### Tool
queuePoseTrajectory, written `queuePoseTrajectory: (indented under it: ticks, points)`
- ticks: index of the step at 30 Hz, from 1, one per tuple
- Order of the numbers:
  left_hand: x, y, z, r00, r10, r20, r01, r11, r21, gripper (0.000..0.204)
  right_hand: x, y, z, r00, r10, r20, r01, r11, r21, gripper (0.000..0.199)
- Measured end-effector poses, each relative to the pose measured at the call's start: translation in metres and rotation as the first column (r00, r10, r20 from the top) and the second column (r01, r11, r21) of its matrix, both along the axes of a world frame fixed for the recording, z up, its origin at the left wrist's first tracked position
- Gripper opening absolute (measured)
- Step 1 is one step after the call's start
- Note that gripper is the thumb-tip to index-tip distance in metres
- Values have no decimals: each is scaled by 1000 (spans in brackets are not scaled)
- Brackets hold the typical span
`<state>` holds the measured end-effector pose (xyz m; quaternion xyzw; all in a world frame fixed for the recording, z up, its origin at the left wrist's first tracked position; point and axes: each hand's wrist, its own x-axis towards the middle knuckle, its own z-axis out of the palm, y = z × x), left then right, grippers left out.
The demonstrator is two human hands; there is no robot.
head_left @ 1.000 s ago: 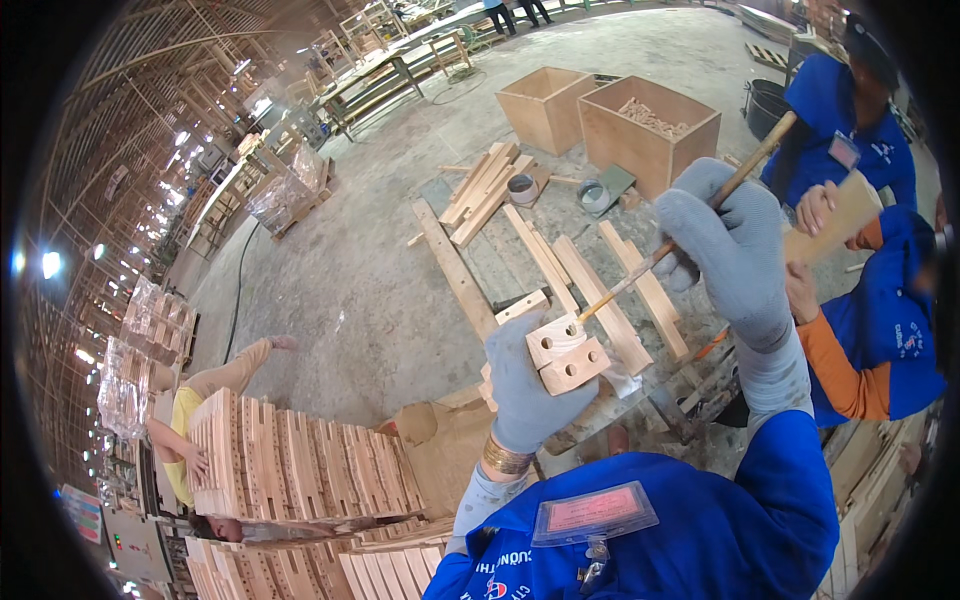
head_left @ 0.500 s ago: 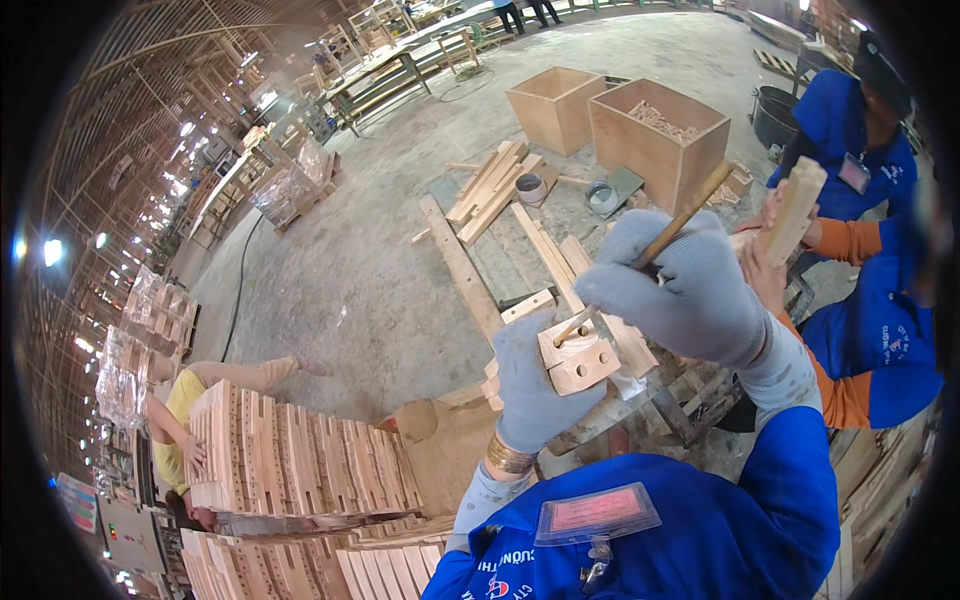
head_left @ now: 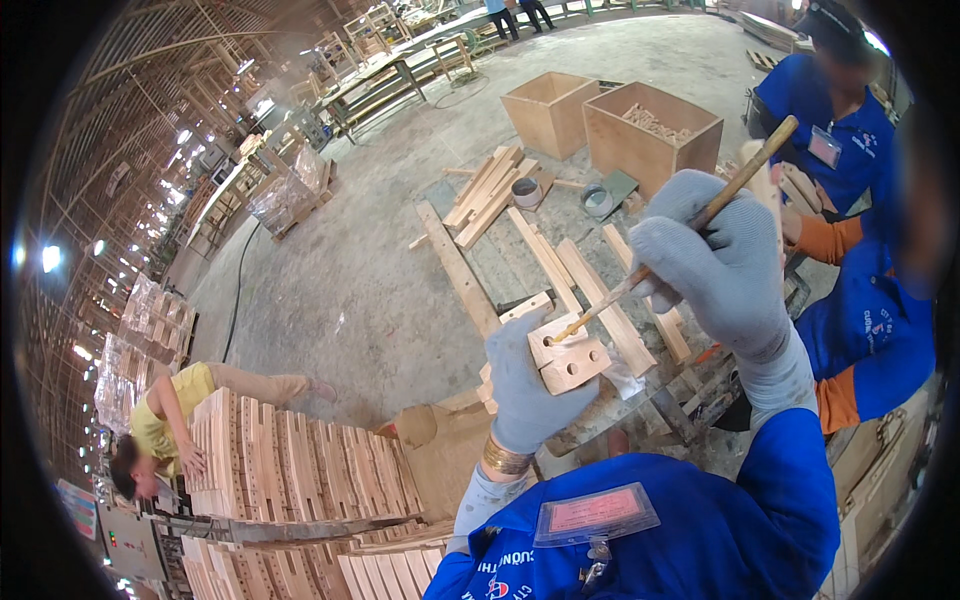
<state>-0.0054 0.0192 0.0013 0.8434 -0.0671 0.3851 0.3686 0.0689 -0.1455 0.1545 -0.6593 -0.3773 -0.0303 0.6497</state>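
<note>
The left hand (head_left: 522, 385), in a grey glove, is grasping two small wooden blocks (head_left: 568, 357) with round holes, held in the air above the concrete floor (head_left: 340, 280). The right hand (head_left: 715, 265), also gloved, is clenched around a thin wooden stick (head_left: 680, 238), and the tip of the stick touches the upper block. Long wooden slats (head_left: 545, 255) lie on the floor under the hands. Two open wooden boxes (head_left: 650, 135) stand further away.

Grey knit gloves on left hand (head_left: 522, 385) and right hand (head_left: 720, 265). Pale tan wood block (head_left: 568, 358), light brown stick (head_left: 672, 246). Blue sleeves (head_left: 740, 530), pink badge (head_left: 590, 515), gold bangle (head_left: 505, 460). Grey concrete floor (head_left: 350, 280), tan crates (head_left: 650, 125).
</note>
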Motion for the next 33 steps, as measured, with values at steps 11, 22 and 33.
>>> queuePoseTrajectory:
  ticks: [11, 22, 33]
  points:
    - [0, 2, 2, 999, 7, -52, -8, 1000, -8, 76, 7, -5, -15, 911, 93, 401, -29, 986, -162, 11]
    - [5, 7, -6, 999, 27, -25, -30, 993, -110, 77, 13, 0, -19, 870, 317, 379, -259, 946, -197, 13]
    - [19, 17, -10, 992, 116, -47, -120, 988, -98, 73, 39, 10, -29, 881, 289, 374, -236, 955, -180, 11]
